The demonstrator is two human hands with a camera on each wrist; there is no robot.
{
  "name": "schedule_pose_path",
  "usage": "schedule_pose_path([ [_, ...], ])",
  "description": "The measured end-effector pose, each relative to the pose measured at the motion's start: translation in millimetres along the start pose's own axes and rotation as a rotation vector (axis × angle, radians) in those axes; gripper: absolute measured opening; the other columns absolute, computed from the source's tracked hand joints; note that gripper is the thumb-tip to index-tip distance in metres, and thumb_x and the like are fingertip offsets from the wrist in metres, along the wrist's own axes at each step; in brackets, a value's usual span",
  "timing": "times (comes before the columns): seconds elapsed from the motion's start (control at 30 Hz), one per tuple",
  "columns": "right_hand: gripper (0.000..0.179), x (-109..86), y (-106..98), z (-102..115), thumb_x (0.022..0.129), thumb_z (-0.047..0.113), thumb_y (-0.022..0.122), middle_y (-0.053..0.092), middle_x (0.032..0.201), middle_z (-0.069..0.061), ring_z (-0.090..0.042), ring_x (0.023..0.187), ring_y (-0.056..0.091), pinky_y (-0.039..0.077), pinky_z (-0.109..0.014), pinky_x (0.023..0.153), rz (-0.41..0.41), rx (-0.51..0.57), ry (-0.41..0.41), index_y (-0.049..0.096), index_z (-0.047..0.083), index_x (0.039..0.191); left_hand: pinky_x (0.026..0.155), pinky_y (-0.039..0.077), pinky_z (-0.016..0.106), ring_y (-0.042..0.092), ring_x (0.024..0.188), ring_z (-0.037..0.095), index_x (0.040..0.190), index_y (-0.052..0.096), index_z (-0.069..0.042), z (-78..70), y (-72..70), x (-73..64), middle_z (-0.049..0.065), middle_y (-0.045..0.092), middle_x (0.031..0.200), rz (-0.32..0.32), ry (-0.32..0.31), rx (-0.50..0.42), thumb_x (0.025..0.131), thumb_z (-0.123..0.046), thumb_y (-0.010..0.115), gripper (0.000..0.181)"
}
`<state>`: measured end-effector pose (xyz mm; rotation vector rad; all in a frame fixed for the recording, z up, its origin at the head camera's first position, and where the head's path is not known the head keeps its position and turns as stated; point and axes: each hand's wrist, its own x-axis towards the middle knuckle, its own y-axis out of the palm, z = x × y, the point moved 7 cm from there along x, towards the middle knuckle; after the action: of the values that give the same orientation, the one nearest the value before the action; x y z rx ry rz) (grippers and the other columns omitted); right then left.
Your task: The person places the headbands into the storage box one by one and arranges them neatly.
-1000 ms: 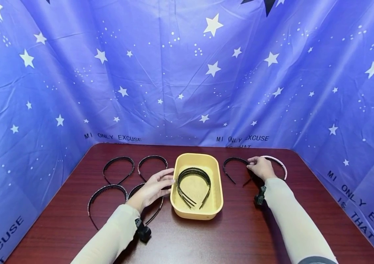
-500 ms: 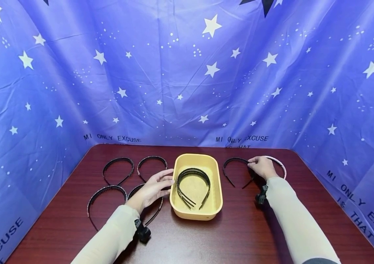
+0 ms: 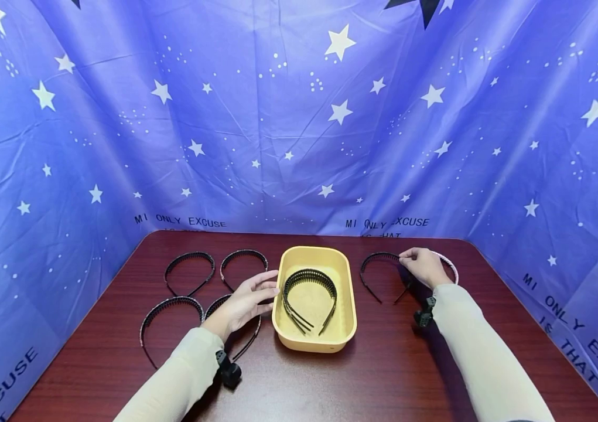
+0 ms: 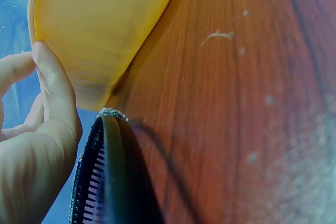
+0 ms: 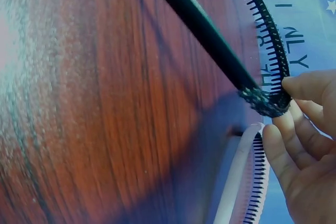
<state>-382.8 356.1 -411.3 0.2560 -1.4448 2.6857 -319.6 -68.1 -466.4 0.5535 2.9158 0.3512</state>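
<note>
My right hand (image 3: 425,268) pinches the right side of a black headband (image 3: 379,255) with comb teeth; in the right wrist view thumb and fingers meet around its glittery edge (image 5: 262,102). Close by my fingers, partly hidden by the hand, is a pale pink headband (image 3: 448,265). With fingers extended, my left hand (image 3: 241,308) touches the left rim of a yellow tub (image 3: 314,344). Inside the tub lie several black headbands (image 3: 309,274), nested together. Below the left hand, a dark headband (image 4: 107,156) shows in the left wrist view.
On the left of the dark red wooden table (image 3: 299,392) lie several dark headbands, including one at the back (image 3: 190,255) and one nearer the front (image 3: 169,302). A blue star-patterned cloth (image 3: 299,117) hangs behind the table and along both sides.
My right hand has shifted slightly to the right, and the black headband in its grip has moved slightly with it. The left hand and tub have stayed put.
</note>
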Motion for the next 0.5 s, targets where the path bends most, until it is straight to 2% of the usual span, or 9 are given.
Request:
schedule_pose_path([
  [0.5, 0.021, -5.3, -14.0, 14.8, 0.098, 0.018, 0.061, 0.071, 0.104, -0.018, -0.035, 0.096, 0.061, 0.047, -0.052, 0.083, 0.030, -0.019, -0.020, 0.072, 0.003, 0.108, 0.083, 0.056, 0.032, 0.063, 0.100, 0.015, 0.152, 0.037, -0.005, 0.8, -0.5, 1.8, 0.008, 0.059, 0.120, 0.013, -0.002, 0.008, 0.097, -0.002, 0.061, 0.060],
])
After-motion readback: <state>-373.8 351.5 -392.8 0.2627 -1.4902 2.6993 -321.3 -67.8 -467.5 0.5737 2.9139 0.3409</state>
